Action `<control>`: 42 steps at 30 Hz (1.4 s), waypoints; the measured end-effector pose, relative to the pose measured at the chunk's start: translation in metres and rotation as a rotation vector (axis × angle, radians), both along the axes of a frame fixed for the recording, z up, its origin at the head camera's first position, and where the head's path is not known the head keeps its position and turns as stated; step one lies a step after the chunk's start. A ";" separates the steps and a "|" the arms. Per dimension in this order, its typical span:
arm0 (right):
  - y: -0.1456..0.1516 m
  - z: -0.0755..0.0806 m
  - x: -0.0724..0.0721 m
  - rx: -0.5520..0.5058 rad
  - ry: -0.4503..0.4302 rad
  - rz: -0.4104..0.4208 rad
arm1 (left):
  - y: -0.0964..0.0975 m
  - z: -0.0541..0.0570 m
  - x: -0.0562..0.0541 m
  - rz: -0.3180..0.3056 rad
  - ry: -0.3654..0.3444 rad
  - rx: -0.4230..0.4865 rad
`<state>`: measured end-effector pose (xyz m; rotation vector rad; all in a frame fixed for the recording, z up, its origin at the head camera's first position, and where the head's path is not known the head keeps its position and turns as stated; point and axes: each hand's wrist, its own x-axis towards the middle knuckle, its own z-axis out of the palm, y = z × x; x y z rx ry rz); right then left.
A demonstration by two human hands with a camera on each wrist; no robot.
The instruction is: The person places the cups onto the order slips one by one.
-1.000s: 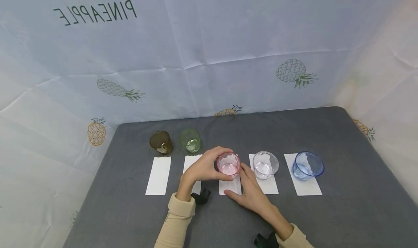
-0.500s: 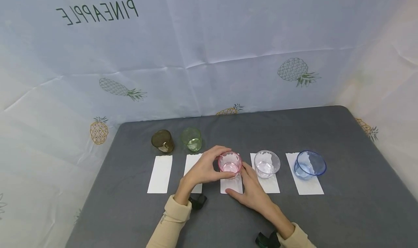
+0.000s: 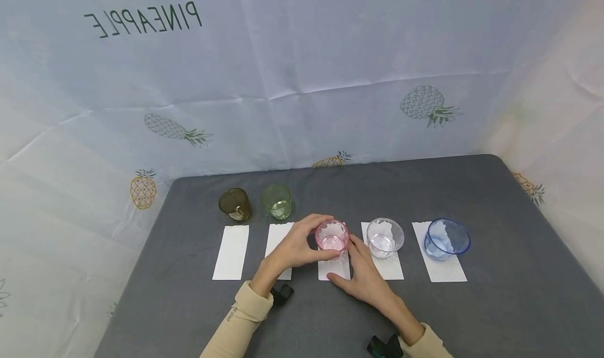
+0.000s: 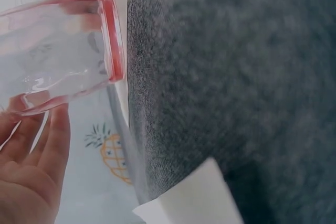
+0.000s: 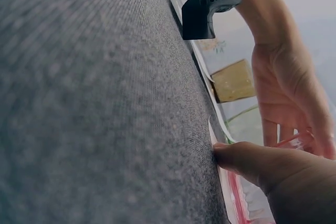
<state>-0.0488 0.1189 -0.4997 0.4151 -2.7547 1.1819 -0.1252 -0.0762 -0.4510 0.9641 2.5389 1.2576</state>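
A pink-tinted glass [image 3: 332,238] stands upright on a white paper strip [image 3: 334,270] near the middle of the table. My left hand [image 3: 293,247] grips it near the rim, fingers behind and thumb in front. In the left wrist view the thick base of the glass [image 4: 68,51] is down at the paper. My right hand [image 3: 364,278] lies low to its right, fingers stretched along the glass and thumb at the strip's near part. The right wrist view has that thumb [image 5: 252,162] touching the paper; whether the right fingertips touch the glass is hard to tell.
To the right, a clear glass [image 3: 385,238] and a blue glass [image 3: 446,240] each stand on a paper strip. Brown [image 3: 235,205] and green [image 3: 277,202] glasses stand at the back left, behind two more strips [image 3: 230,253]. A pineapple-print curtain [image 3: 292,59] hangs behind the grey table [image 3: 174,274].
The head view has shifted slightly. My left forearm has swung a little outward to the left, while both hands and the pink glass keep nearly the same place.
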 end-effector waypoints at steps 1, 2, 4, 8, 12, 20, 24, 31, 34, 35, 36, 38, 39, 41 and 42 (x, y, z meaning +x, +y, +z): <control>0.000 0.000 0.000 -0.005 0.002 -0.001 | 0.000 0.000 0.000 0.001 -0.003 -0.001; 0.000 0.000 0.000 -0.010 0.003 -0.002 | 0.000 -0.001 0.000 0.003 -0.006 0.001; 0.000 0.000 0.000 -0.016 0.000 -0.005 | 0.001 -0.001 0.000 0.005 -0.008 0.004; -0.001 -0.001 -0.001 -0.026 0.002 -0.015 | 0.001 -0.002 0.000 0.004 0.006 0.005; -0.001 0.000 -0.001 -0.046 -0.004 -0.022 | 0.001 -0.002 0.000 0.004 0.022 0.006; -0.003 0.009 0.001 -0.130 0.003 -0.024 | -0.003 -0.003 0.000 -0.012 0.074 0.009; -0.005 0.015 0.004 -0.161 0.028 -0.040 | -0.007 0.000 0.002 -0.021 0.059 0.074; -0.007 0.029 0.007 -0.201 0.085 -0.043 | -0.023 0.015 0.006 0.008 0.046 0.167; -0.007 0.036 0.007 -0.221 0.097 -0.044 | -0.034 0.019 0.004 0.031 0.074 0.176; -0.007 0.038 0.007 -0.228 0.103 -0.045 | -0.038 0.021 0.003 0.042 0.082 0.172; -0.007 0.041 0.007 -0.238 0.109 -0.046 | -0.043 0.022 0.003 0.051 0.088 0.171; -0.007 0.044 0.007 -0.262 0.120 -0.046 | -0.051 0.024 0.001 0.075 0.093 0.162; -0.008 0.045 0.006 -0.270 0.129 -0.043 | -0.055 0.026 0.000 0.087 0.093 0.156; -0.009 0.047 0.006 -0.295 0.148 -0.034 | -0.063 0.029 -0.001 0.101 0.093 0.147; -0.009 0.047 0.006 -0.312 0.157 -0.024 | -0.066 0.030 -0.002 0.105 0.097 0.141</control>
